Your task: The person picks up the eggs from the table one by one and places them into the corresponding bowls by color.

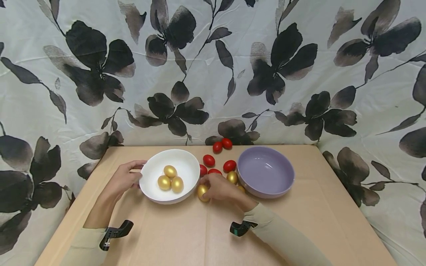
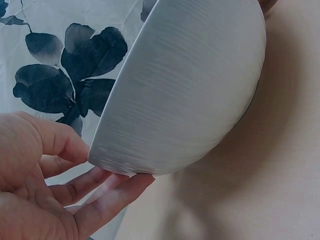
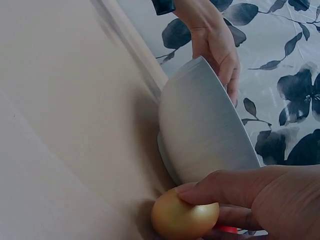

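Observation:
My left hand [image 1: 128,177] holds the white bowl [image 1: 188,166] by its left side. In the left wrist view the thumb side meets the rim while other fingers lie against the outer wall [image 2: 185,90]. Three golden eggs [image 1: 177,184] lie together inside the bowl. Just right of it, my right hand [image 1: 221,187] pinches another golden egg [image 3: 182,217] between thumb and fingers, low over the table and close to the bowl's outer wall. Part of this egg is covered by the fingers in the head view.
A purple bowl [image 1: 266,168] stands on the right. Between the bowls lie several red eggs [image 1: 209,160], some partly behind my right hand. More golden eggs [image 1: 232,177] lie beside the purple bowl. A floral cloth [image 1: 226,88] hangs behind the wooden table [image 1: 166,236].

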`<control>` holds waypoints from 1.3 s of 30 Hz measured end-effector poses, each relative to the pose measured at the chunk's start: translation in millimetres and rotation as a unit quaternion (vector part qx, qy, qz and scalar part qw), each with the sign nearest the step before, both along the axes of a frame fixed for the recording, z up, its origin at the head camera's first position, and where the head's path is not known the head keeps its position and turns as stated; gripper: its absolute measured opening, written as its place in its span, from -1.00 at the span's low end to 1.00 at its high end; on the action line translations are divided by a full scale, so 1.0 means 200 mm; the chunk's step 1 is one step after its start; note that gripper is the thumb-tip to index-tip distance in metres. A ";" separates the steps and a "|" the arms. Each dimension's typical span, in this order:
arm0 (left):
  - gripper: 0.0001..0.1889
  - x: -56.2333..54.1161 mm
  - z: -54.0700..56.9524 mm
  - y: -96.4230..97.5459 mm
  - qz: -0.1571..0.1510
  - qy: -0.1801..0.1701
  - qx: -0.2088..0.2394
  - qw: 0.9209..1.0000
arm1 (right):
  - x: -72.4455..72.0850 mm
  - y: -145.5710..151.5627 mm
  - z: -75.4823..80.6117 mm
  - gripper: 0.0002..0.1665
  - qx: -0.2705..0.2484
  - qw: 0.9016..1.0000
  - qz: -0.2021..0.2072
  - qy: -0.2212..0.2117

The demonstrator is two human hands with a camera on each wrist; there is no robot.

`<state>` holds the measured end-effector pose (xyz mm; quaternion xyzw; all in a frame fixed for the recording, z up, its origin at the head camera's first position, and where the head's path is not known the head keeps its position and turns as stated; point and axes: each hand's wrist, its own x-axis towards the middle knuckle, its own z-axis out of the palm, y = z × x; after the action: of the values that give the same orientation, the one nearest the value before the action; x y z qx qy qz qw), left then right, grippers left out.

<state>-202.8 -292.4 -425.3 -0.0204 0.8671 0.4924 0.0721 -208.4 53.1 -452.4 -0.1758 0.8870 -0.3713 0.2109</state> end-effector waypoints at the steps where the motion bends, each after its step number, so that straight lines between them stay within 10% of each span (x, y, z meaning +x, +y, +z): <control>1: -0.41 0.00 0.00 0.00 0.001 0.000 0.001 1.000 | 0.00 0.00 0.00 -0.44 -0.002 1.000 -0.004 -0.002; 39: -0.38 0.01 0.00 0.00 -0.006 0.012 0.005 1.000 | -0.04 0.11 0.18 -0.52 -0.014 0.999 -0.006 0.046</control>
<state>-201.8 -291.7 -424.7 -0.0091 0.8655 0.4965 0.0649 -217.3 74.8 -416.0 -0.1904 0.8914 -0.3769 0.1647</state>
